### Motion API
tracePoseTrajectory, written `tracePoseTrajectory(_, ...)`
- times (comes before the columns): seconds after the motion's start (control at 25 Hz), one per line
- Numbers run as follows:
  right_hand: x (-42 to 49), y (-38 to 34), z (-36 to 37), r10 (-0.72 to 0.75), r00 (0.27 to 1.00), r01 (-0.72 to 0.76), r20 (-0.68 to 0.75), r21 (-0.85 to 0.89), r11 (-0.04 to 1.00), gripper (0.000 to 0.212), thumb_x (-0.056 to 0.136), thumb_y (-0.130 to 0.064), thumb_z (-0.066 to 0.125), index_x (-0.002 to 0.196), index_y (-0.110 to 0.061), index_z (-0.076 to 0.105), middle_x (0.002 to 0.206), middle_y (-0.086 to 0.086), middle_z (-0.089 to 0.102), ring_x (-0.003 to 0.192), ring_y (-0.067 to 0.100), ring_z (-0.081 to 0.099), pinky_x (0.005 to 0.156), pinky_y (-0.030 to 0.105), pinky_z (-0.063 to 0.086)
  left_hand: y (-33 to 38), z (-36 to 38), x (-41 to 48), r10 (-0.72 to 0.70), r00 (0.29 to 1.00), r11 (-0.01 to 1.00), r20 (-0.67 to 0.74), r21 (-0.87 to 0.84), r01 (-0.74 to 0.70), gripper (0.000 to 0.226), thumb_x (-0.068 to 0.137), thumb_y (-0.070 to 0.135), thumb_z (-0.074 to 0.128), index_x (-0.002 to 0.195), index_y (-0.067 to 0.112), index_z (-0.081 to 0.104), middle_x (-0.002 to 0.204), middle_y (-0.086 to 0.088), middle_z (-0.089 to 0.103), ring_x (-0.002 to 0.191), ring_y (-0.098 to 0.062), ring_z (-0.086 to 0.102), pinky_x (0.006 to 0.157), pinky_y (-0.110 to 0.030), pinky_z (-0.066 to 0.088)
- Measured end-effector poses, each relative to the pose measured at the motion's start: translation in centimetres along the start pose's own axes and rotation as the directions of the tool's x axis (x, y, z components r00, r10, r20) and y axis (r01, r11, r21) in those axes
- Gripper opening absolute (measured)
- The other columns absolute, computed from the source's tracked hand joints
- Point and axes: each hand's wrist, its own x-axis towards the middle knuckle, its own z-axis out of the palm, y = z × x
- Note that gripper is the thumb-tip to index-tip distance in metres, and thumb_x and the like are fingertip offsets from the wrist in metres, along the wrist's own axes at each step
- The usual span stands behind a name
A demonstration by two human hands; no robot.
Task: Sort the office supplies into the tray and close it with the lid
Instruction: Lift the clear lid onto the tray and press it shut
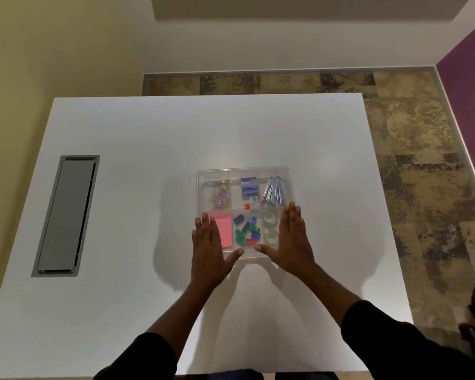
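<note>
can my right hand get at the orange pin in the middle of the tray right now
Probably not. The clear lid looks to be already on the tray, with the right hand and left hand lying flat on it. The orange pin shows through it, so the lid would have to come off first.

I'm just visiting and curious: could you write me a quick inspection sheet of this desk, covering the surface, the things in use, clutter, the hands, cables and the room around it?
Surface: white table, with a grey hatch set into it on the left.
Job's things: clear tray with six compartments holding paper clips, pink notes, coloured clips, tape rolls and staplers; a clear lid seems to be on.
Clutter: nothing seen.
Hands: left hand and right hand lie flat, open, on the tray's near corners.
Cables: nothing seen.
Surroundings: patterned carpet, purple wall.
</note>
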Motion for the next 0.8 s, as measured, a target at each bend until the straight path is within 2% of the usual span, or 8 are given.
tracePoseTrajectory(0.16, -0.3, 0.6, 0.7, -0.033, 0.999, 0.032, -0.011, -0.088, 0.996, 0.132, 0.083, -0.1, 0.027, 0.166, -0.008, -0.018, 0.175, 0.015, -0.027, 0.162, 0.033, -0.027, 0.134, 0.05, -0.004, -0.5, 0.9, -0.1, 0.019, 1.0, 1.0, -0.011, -0.002, -0.019, 0.122, 0.093, 0.08, 0.049, 0.168, 0.007, -0.013, 0.177, -0.02, -0.019, 0.164, -0.038, -0.02, 0.133, -0.054, -0.004)
tracePoseTrajectory(0.28, -0.3, 0.7, 0.7, -0.047, 0.999, 0.046, -0.009, -0.102, 0.994, 0.128, 0.085, -0.099, 0.021, 0.167, -0.008, -0.016, 0.176, 0.014, -0.025, 0.163, 0.033, -0.024, 0.134, 0.053, -0.002, -0.1, 1.1, 0.2, -0.02, 1.0, 1.0, 0.0, -0.018, 0.02, 0.123, 0.091, 0.078, 0.051, 0.168, 0.006, -0.013, 0.177, -0.018, -0.02, 0.164, -0.037, -0.022, 0.134, -0.056, -0.003)
tracePoseTrajectory(0.4, -0.2, 0.4, 0.1, -0.016, 0.998, 0.02, 0.054, -0.089, 0.996, 0.132, 0.079, -0.104, 0.012, 0.167, -0.01, -0.017, 0.175, 0.014, -0.027, 0.162, 0.034, -0.026, 0.134, 0.056, -0.003, 0.5, 0.6, 0.1, -0.049, 0.999, 0.998, 0.022, -0.027, 0.05, 0.124, 0.089, 0.079, 0.053, 0.168, 0.007, -0.011, 0.178, -0.018, -0.018, 0.165, -0.038, -0.019, 0.135, -0.058, 0.003)
tracePoseTrajectory(0.48, 0.3, 0.3, -1.0, -0.018, 0.997, 0.023, 0.072, -0.074, 0.997, 0.139, 0.072, -0.108, 0.01, 0.167, -0.011, -0.017, 0.175, 0.014, -0.027, 0.161, 0.034, -0.027, 0.134, 0.056, -0.005, 0.6, -0.7, 0.5, -0.04, 0.999, 0.998, 0.006, -0.051, 0.04, 0.124, 0.088, 0.082, 0.052, 0.169, 0.009, -0.007, 0.179, -0.017, -0.014, 0.165, -0.037, -0.015, 0.134, -0.055, 0.003)
tracePoseTrajectory(0.56, 1.5, 0.3, -3.1, -0.064, 0.995, 0.069, 0.073, -0.065, 0.995, 0.147, 0.066, -0.11, 0.02, 0.167, -0.009, -0.015, 0.175, 0.015, -0.025, 0.162, 0.033, -0.026, 0.134, 0.054, -0.006, 0.4, -2.6, 2.3, 0.008, 1.0, 0.998, 0.002, -0.058, -0.008, 0.125, 0.087, 0.082, 0.057, 0.17, 0.01, -0.002, 0.179, -0.017, -0.012, 0.166, -0.036, -0.013, 0.132, -0.051, 0.004)
tracePoseTrajectory(0.6, 2.5, 0.4, -4.3, -0.098, 0.992, 0.104, 0.082, -0.076, 0.992, 0.15, 0.066, -0.108, 0.032, 0.167, -0.008, -0.015, 0.175, 0.015, -0.025, 0.162, 0.034, -0.026, 0.134, 0.053, -0.006, 0.2, -3.8, 3.6, 0.043, 0.999, 0.998, 0.01, -0.039, -0.043, 0.126, 0.086, 0.081, 0.061, 0.17, 0.01, 0.0, 0.179, -0.017, -0.012, 0.166, -0.036, -0.011, 0.131, -0.05, 0.005)
tracePoseTrajectory(0.68, 5.3, 0.6, -6.5, -0.151, 0.981, 0.165, 0.123, -0.11, 0.98, 0.158, 0.065, -0.1, 0.058, 0.166, -0.007, -0.019, 0.174, 0.016, -0.028, 0.161, 0.034, -0.028, 0.135, 0.051, -0.005, -0.3, -6.1, 6.8, 0.095, 0.993, 0.995, 0.065, 0.03, -0.098, 0.131, 0.084, 0.078, 0.068, 0.17, 0.008, -0.001, 0.179, -0.017, -0.014, 0.166, -0.036, -0.012, 0.132, -0.05, 0.005)
tracePoseTrajectory(0.8, 9.4, 0.8, -9.0, -0.175, 0.965, 0.21, 0.194, -0.174, 0.962, 0.166, 0.061, -0.089, 0.078, 0.165, -0.006, -0.023, 0.174, 0.015, -0.031, 0.16, 0.034, -0.03, 0.135, 0.049, -0.006, -0.9, -8.7, 11.1, 0.087, 0.982, 0.988, 0.169, 0.111, -0.107, 0.14, 0.079, 0.074, 0.076, 0.168, 0.006, -0.008, 0.178, -0.016, -0.018, 0.166, -0.035, -0.015, 0.136, -0.056, 0.008)
